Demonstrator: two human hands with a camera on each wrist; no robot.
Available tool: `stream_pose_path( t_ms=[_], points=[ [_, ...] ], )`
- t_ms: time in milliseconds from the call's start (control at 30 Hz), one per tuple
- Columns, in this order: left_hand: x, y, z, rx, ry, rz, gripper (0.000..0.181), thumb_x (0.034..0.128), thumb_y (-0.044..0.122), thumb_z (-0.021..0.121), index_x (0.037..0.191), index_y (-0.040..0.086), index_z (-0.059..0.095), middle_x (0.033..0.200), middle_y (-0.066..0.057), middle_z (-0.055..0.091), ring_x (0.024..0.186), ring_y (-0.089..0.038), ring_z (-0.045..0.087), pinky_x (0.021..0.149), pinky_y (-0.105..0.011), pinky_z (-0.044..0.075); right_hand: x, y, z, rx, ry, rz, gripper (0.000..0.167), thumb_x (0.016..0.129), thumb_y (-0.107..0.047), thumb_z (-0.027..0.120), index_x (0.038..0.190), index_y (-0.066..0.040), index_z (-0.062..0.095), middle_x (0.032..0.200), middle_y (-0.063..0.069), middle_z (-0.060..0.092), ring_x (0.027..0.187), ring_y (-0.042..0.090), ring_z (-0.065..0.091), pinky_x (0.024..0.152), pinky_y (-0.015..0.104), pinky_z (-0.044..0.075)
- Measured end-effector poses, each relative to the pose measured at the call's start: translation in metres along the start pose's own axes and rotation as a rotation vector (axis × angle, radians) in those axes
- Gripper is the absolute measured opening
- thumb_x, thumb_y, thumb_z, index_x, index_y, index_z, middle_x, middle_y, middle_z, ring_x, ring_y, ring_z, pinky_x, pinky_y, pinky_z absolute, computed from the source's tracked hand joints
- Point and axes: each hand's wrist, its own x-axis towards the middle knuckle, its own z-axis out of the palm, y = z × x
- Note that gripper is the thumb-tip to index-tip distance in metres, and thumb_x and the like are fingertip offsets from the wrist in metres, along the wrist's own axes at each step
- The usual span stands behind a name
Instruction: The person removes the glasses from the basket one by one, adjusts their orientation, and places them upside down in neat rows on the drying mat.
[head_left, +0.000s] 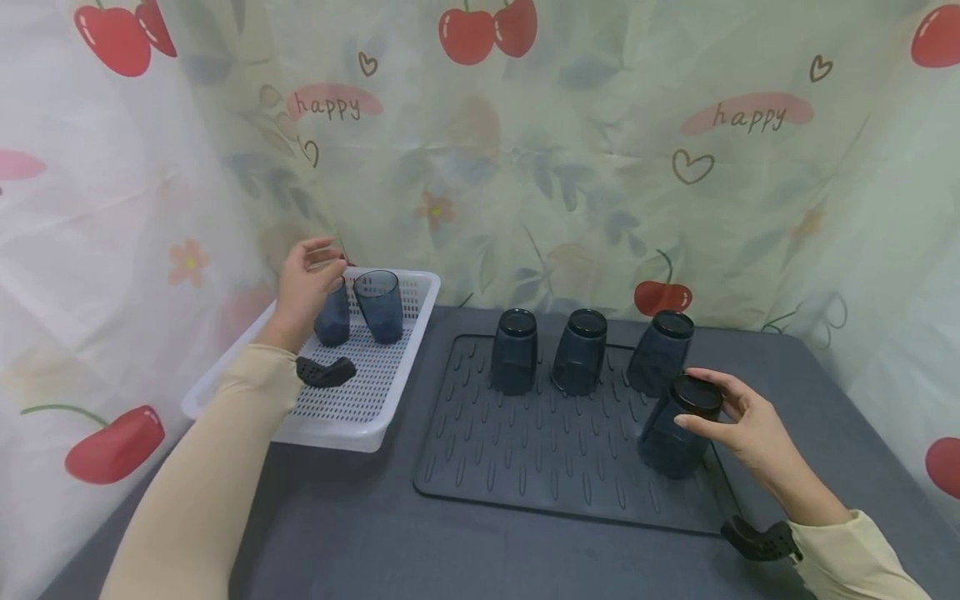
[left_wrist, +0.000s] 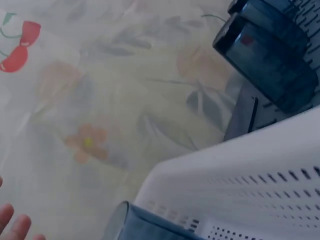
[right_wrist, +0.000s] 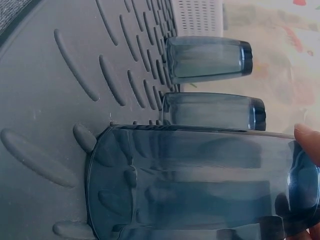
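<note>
My right hand [head_left: 750,429] grips an upside-down blue-grey drinking glass [head_left: 672,433] near its base, thumb on one side and fingers on the other. In the right wrist view, the rim of that glass [right_wrist: 200,180] meets the ridged drying mat [head_left: 517,467]. My left hand [head_left: 303,287] is raised over the white basket [head_left: 382,408], its fingers loosely bent just above a glass [head_left: 332,321] inside. Beside that one a second upright glass [head_left: 381,308] leans slightly in the basket. Fingertips [left_wrist: 17,227] show apart from a glass [left_wrist: 150,227] in the left wrist view.
Three more upside-down glasses stand along the mat's back edge: a left one [head_left: 514,354], a middle one [head_left: 580,354] and a right one [head_left: 660,354], close behind the gripped glass. A patterned curtain [head_left: 480,167] hangs behind the grey table [head_left: 375,533].
</note>
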Motion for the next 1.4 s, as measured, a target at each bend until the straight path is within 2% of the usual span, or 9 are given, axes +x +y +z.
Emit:
stream_pose_path(
  t_ms=[133, 267, 500, 733, 800, 1067, 1400],
  points=[
    [0.005, -0.010, -0.002, 0.003, 0.072, 0.016, 0.050, 0.0944, 0.004, 0.057, 0.140, 0.000, 0.038, 0.124, -0.008, 0.052, 0.121, -0.023, 0.053, 0.098, -0.030, 0.047, 0.000, 0.000, 0.001, -0.003, 0.002, 0.003, 0.068, 0.087, -0.026, 0.073, 0.146, -0.022, 0.041, 0.150, 0.011, 0.032, 0.111, -0.020, 0.039, 0.081, 0.007, 0.046],
    [0.008, -0.018, -0.005, -0.005, 0.110, 0.016, 0.052, 0.0940, 0.004, 0.057, 0.141, 0.001, 0.036, 0.140, -0.019, 0.043, 0.132, -0.030, 0.046, 0.105, -0.032, 0.042, 0.000, 0.000, 0.002, -0.004, 0.005, 0.000, 0.068, 0.087, -0.027, 0.074, 0.146, -0.022, 0.041, 0.149, 0.009, 0.033, 0.111, -0.020, 0.039, 0.081, 0.007, 0.046],
    [0.008, -0.038, -0.011, 0.024, 0.206, -0.016, 0.055, 0.0937, 0.013, 0.059, 0.143, 0.011, 0.035, 0.149, -0.010, 0.036, 0.138, -0.021, 0.039, 0.112, -0.033, 0.036, 0.000, 0.000, 0.002, 0.016, 0.004, 0.000, 0.067, 0.087, -0.026, 0.074, 0.146, -0.023, 0.042, 0.148, 0.007, 0.034, 0.110, -0.020, 0.040, 0.081, 0.008, 0.047],
    [0.013, -0.053, -0.018, 0.033, 0.280, -0.038, 0.059, 0.0926, 0.019, 0.062, 0.143, 0.009, 0.034, 0.150, -0.010, 0.034, 0.140, -0.021, 0.035, 0.114, -0.030, 0.031, 0.000, 0.000, 0.002, 0.003, 0.001, 0.000, 0.068, 0.087, -0.027, 0.073, 0.146, -0.022, 0.041, 0.148, 0.008, 0.035, 0.110, -0.020, 0.041, 0.081, 0.008, 0.047],
    [0.016, -0.056, -0.020, 0.044, 0.285, -0.044, 0.061, 0.0920, 0.021, 0.063, 0.143, 0.008, 0.033, 0.151, -0.011, 0.033, 0.141, -0.022, 0.034, 0.115, -0.031, 0.030, -0.001, 0.000, 0.002, 0.006, -0.001, 0.000, 0.068, 0.087, -0.027, 0.073, 0.146, -0.023, 0.041, 0.148, 0.007, 0.035, 0.110, -0.020, 0.041, 0.081, 0.008, 0.047],
    [0.024, -0.069, -0.029, 0.134, 0.255, -0.141, 0.070, 0.0914, 0.028, 0.065, 0.147, 0.009, 0.026, 0.154, -0.010, 0.028, 0.142, -0.026, 0.030, 0.116, -0.035, 0.029, 0.000, 0.001, 0.001, 0.009, -0.002, -0.007, 0.068, 0.087, -0.026, 0.073, 0.146, -0.023, 0.041, 0.147, 0.004, 0.037, 0.111, -0.020, 0.040, 0.081, 0.008, 0.047],
    [0.030, -0.074, -0.029, 0.215, 0.185, -0.162, 0.080, 0.0887, 0.023, 0.067, 0.149, 0.005, 0.018, 0.153, -0.017, 0.023, 0.142, -0.031, 0.027, 0.115, -0.040, 0.029, 0.000, 0.001, 0.001, 0.009, 0.004, 0.004, 0.068, 0.087, -0.027, 0.073, 0.146, -0.023, 0.041, 0.146, 0.000, 0.039, 0.111, -0.019, 0.040, 0.081, 0.007, 0.047]
  ],
)
